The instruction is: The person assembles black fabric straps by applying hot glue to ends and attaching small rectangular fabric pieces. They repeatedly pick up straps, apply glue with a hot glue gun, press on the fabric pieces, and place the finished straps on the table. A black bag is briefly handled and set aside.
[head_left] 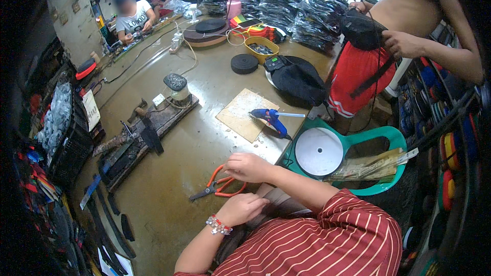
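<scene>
The brown worktable (pixel 186 145) bore orange-handled snips (pixel 211 188); the right hand (pixel 248 167) curled at their handles, the left hand (pixel 242 209) bent loosely beside them (whether either pinched anything, I couldn't tell). It looked like a pause; lifting the snips would have needed a handle grip.

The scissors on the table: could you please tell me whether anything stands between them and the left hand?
Nothing visible stands between the left hand and the scissors. The right hand overlaps their farther handle in this view; whether it touches, I cannot tell.
</scene>
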### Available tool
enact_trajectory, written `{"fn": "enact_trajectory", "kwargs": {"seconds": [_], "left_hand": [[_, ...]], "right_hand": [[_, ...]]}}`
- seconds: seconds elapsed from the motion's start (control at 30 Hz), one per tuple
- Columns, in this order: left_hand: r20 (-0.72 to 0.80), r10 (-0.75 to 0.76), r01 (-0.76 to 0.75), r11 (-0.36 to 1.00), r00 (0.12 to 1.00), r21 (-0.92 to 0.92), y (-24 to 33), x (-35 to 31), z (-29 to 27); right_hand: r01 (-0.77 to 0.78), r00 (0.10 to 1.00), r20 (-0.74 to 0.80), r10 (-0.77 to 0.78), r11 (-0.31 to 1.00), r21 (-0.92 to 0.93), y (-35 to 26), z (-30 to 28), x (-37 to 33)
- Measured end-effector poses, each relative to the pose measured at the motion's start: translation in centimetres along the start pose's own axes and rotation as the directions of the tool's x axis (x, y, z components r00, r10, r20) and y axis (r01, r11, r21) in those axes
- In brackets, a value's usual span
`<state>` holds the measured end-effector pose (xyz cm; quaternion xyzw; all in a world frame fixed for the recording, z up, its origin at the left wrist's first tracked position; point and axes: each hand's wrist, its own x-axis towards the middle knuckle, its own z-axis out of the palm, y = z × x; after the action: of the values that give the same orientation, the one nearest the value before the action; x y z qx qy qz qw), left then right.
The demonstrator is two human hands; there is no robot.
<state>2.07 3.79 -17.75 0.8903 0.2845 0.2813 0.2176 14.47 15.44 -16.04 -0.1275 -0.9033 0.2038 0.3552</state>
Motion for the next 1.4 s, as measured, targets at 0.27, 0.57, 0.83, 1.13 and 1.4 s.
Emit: {"fn": "enact_trajectory", "kwargs": {"seconds": [0.27, 0.57, 0.83, 1.13, 1.4], "left_hand": [[-0.001, 0.008, -0.008, 1.000, 1.000, 0.003, 0.3, 0.1, -1.0], [-0.177, 0.022, -0.010, 0.998, 0.984, 0.067, 0.6, 0.0, -1.5], [-0.314, -0.013, 0.025, 0.999, 0.949, 0.036, 0.2, -0.3, -2.3], [-0.315, -0.056, 0.071, 0.997, 0.947, 0.036, 0.2, -0.3, -2.5], [-0.305, -0.078, 0.089, 0.996, 0.949, 0.023, 0.1, -0.2, -2.4]], "right_hand": [[-0.211, 0.976, 0.045, 0.213, 0.977, -0.029, 1.4, -1.5, -2.7], [-0.162, 0.964, -0.217, 0.155, 0.987, -0.015, 2.3, -2.2, -2.4], [-0.051, 0.894, -0.444, -0.060, 0.971, -0.233, 0.0, -9.5, 0.9], [-0.540, 0.743, -0.600, -0.297, 0.263, -0.799, -0.1, -36.0, 0.7], [-0.703, 0.656, -0.750, -0.084, 0.293, -0.648, 5.5, -51.5, -8.5]]}}
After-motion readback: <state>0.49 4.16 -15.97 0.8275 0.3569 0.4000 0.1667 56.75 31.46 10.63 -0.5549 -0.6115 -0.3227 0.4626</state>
